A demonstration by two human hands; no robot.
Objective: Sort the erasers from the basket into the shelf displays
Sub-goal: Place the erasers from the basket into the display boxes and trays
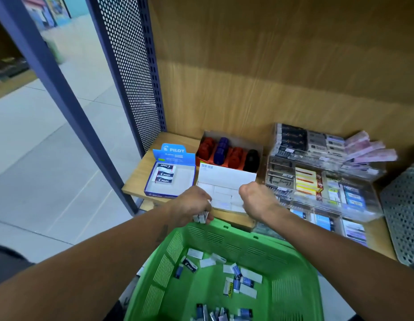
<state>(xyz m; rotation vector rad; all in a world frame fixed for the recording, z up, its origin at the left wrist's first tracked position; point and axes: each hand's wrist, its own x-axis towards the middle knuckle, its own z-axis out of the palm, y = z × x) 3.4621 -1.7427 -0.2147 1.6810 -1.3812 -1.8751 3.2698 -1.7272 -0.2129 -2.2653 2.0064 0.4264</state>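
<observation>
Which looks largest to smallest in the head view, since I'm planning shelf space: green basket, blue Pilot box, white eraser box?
1. green basket, though it sits nearest the camera.
2. white eraser box and blue Pilot box: too alike to rank.

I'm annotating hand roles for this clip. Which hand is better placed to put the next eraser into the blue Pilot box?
Probably the left hand: it already grips erasers and sits nearest the Pilot box. The right hand is fisted over the white box.

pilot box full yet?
No. The blue Pilot display box holds only three erasers stacked on its left side, and the rest of its tray is bare.
</observation>
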